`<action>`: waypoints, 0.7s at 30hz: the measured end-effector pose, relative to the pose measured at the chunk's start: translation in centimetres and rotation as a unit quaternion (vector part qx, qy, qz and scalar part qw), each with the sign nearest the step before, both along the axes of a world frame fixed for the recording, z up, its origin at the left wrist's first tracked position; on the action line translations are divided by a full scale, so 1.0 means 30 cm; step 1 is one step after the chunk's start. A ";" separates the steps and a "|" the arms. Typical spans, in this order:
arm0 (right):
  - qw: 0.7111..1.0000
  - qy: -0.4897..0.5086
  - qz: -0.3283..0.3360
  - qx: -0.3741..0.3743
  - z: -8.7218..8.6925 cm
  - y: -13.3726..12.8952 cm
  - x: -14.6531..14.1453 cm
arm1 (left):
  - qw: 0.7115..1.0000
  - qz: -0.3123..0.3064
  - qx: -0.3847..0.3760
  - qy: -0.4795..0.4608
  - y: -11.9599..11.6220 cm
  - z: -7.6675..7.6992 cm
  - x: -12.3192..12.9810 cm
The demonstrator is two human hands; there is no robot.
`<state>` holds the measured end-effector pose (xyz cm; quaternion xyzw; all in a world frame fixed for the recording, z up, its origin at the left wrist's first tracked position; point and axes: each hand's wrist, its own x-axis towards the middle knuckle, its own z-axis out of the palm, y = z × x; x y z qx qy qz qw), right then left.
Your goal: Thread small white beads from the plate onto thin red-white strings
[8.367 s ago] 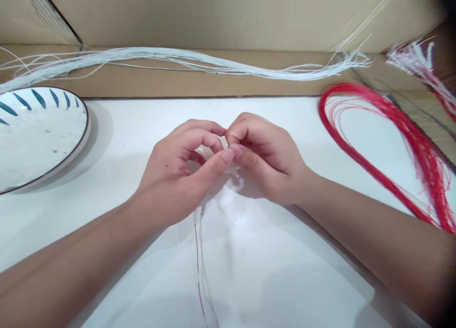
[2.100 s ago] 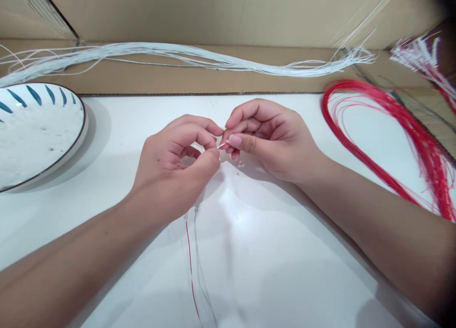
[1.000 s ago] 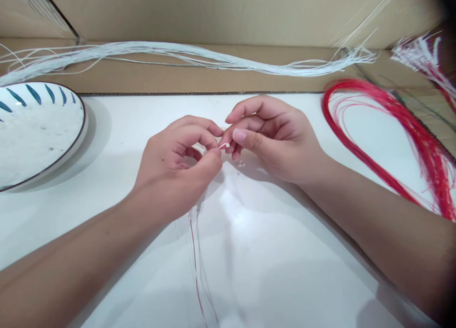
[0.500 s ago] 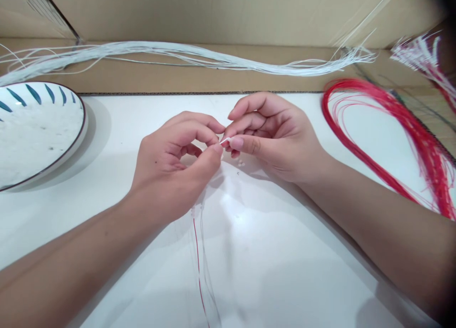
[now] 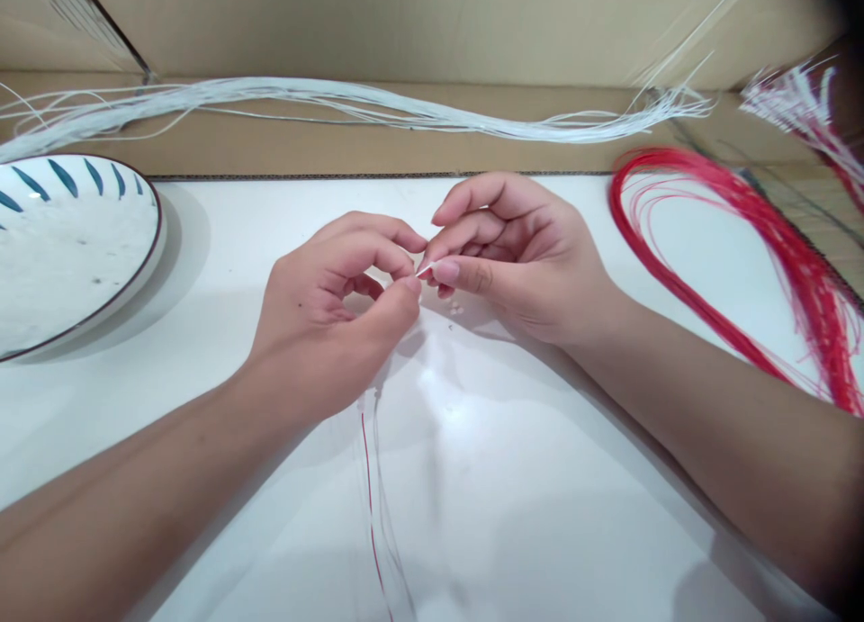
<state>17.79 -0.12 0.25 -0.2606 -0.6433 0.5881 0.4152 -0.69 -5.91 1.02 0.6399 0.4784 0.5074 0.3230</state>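
My left hand (image 5: 337, 311) pinches the ends of thin red and white wires (image 5: 425, 270) between thumb and index finger. Facing it, my right hand (image 5: 519, 257) closes its thumb and index finger on the same short stretch of wire, fingertips almost touching those of the left. Below my left palm, a red wire (image 5: 368, 478) and pale ones trail towards the near edge of the view. Their upper part is hidden behind the left hand. A few tiny clear bits (image 5: 455, 308) lie on the white tabletop (image 5: 553, 478) under my right fingers.
At the left stands a white plate (image 5: 74, 253) with blue leaf marks and a dark rim. A long bundle of white wires (image 5: 324, 95) runs across the cardboard (image 5: 405, 149) at the back. Looped red wires (image 5: 702, 167) lie at the right, with a red-and-white bundle (image 5: 796, 104) behind.
The trailing wires have swung slightly left. Both hands keep nearly the same place and pinch, and less of the white wire shows between the fingertips.
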 end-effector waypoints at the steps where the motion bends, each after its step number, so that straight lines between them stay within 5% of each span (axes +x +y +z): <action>1: 1.000 0.000 0.001 0.003 0.001 -0.003 0.000 | 1.000 -0.002 0.000 0.002 -0.002 0.001 0.000; 21: 0.999 -0.033 0.036 0.007 0.008 -0.021 -0.003 | 0.999 -0.031 -0.033 -0.016 0.009 -0.007 -0.003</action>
